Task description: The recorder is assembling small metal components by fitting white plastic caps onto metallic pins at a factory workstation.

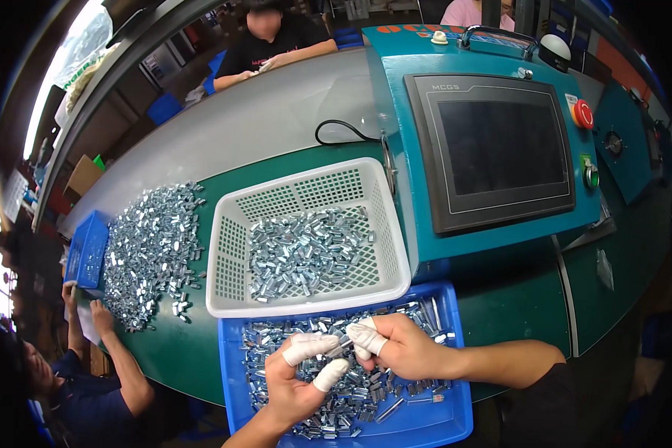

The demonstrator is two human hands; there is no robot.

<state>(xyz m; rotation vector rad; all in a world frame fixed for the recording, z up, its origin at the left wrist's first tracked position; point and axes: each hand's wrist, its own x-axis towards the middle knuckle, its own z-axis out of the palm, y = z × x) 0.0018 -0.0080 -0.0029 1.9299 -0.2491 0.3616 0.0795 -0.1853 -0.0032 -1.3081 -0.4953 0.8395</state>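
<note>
Over a blue tray (228, 366) full of small silvery metal pieces (366, 392), my two hands meet with their fingertips close together. White finger covers wrap several of my fingers. My left hand (295, 381) has its index finger and thumb curled toward a small shiny metal piece (342, 348), which shows between the hands. From the right, my right hand (403, 349) is closed in a pinch at the same spot, its fingertips partly hidden behind the thumb. Just beyond the tray stands a white perforated basket (215, 257) holding more of these metal pieces (306, 250).
A teal machine (399, 149) with a dark screen (500, 142) and red button (583, 114) stands at right. Loose metal pieces (153, 254) are heaped on the green tabletop, beside a smaller blue bin (88, 250). One person works at left; others sit beyond the table.
</note>
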